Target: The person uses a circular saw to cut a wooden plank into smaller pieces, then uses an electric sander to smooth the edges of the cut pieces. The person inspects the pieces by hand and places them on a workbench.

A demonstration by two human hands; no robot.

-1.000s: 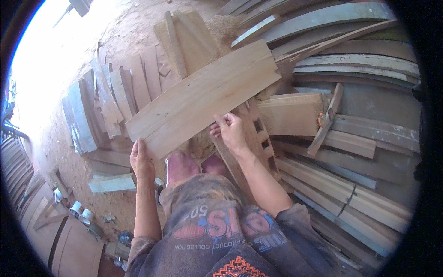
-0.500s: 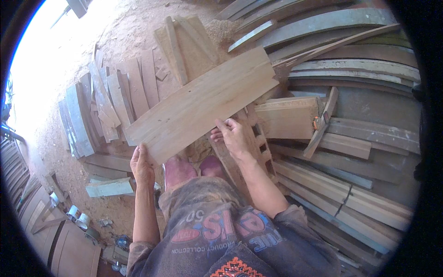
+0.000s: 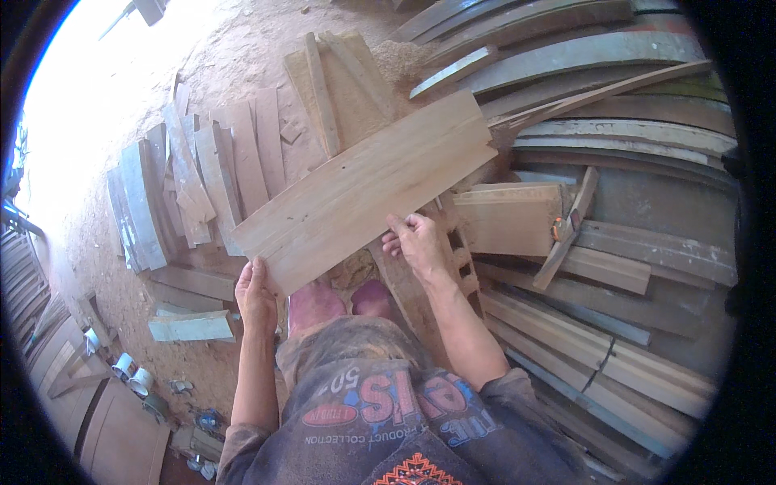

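Note:
A long, flat wooden board (image 3: 364,186) slants across the middle, its far right end higher in the picture and notched at one corner. My left hand (image 3: 256,297) grips the near left corner, with the thumb on top and the fingers beneath. Closed at the board's near long edge is my right hand (image 3: 415,242), its thumb and fingers pinching that edge. Parts of the fingers are hidden under the wood.
Curved and straight planks (image 3: 202,170) lie on the dusty ground at left. More stacked lumber (image 3: 598,137) fills the right side. A thick wooden block (image 3: 505,222) sits right of the board, beside an orange tape measure (image 3: 558,228). Several cups (image 3: 125,366) stand at lower left.
The view has shifted slightly, and the board now sits a little lower and further right in the picture. Both hands keep their hold on it.

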